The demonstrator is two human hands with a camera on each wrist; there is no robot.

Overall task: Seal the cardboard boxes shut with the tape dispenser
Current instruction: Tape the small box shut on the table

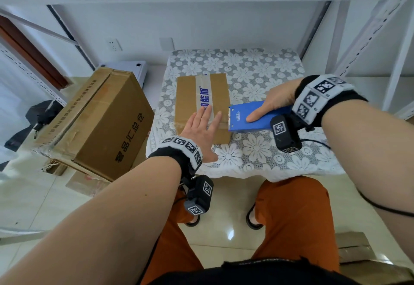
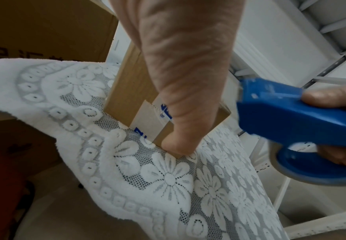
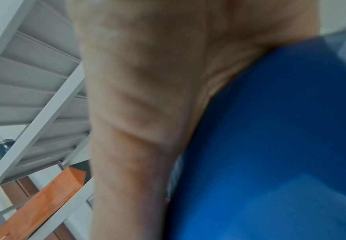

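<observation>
Already taped, the small box (image 1: 202, 108) sits on the table (lace cloth), left hand (image 1: 201, 131) pressing flat-fingered; right hand (image 1: 274, 103) grips the tape dispenser (image 1: 251, 116) alongside; its teeth could nick those fingers.

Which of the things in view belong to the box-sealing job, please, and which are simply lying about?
In use: small cardboard box, its tape strip, blue tape dispenser, left hand, right hand.

Lying about: large cardboard box, black bag, lace tablecloth.
</observation>
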